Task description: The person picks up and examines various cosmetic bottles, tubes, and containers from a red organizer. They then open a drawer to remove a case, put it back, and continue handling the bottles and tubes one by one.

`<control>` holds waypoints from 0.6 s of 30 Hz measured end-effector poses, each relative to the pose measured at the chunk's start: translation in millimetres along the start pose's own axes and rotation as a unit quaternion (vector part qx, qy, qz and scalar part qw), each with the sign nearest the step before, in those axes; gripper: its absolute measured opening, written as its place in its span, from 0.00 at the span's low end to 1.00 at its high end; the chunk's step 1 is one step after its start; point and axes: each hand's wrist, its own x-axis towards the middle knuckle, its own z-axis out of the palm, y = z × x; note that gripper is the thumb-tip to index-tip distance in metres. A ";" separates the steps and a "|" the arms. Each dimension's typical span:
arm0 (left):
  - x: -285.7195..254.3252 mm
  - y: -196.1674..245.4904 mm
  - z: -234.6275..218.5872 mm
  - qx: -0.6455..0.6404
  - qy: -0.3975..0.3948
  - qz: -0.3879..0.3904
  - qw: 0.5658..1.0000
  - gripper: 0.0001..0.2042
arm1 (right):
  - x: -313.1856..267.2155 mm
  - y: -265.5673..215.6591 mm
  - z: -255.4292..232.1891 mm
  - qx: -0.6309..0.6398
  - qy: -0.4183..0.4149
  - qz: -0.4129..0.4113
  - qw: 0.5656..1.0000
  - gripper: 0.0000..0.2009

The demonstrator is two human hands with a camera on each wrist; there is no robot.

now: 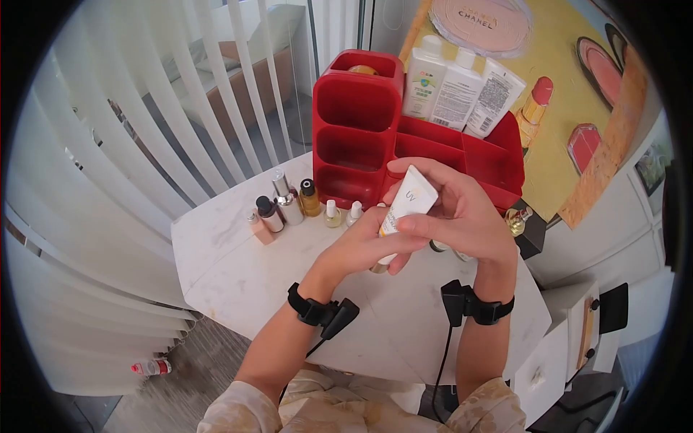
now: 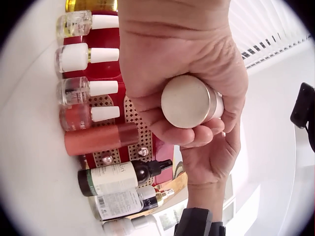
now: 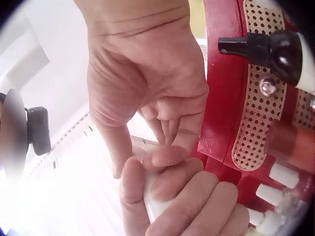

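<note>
In the head view, my left hand (image 1: 355,244) holds a white squeeze tube (image 1: 414,195) printed "UV", tilted with its flat end up. The tube's round, pale gold cap (image 2: 185,102) faces the camera in the left wrist view, with the fingers curled round it. My right hand (image 1: 473,216) pinches the same tube, its thumb across the front and its fingers behind the upper end. In the right wrist view, the left fingers hide most of the tube's white body (image 3: 156,207). Both hands are over the marble table (image 1: 346,310).
Behind the hands stands a red organizer (image 1: 359,133) with several compartments; white bottles (image 1: 424,83) and a white tube (image 1: 495,97) stand in it. An amber bottle (image 1: 310,200) and a silver-capped bottle (image 1: 289,204) stand left. Nail polish bottles (image 2: 74,58) line up before the organizer.
</note>
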 end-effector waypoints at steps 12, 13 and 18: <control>5.3 -10.5 2.2 0.002 -0.011 0.030 0.999 0.09 | 4.9 0.2 -3.8 -0.065 0.046 0.039 0.996 0.22; 6.2 -10.5 3.9 0.004 0.000 0.056 0.998 0.08 | 3.2 -7.1 -1.6 -0.079 0.059 0.054 0.994 0.22; 9.1 -3.2 7.8 0.092 0.092 0.168 0.977 0.13 | -3.1 -8.8 -0.4 -0.160 0.085 -0.007 0.983 0.23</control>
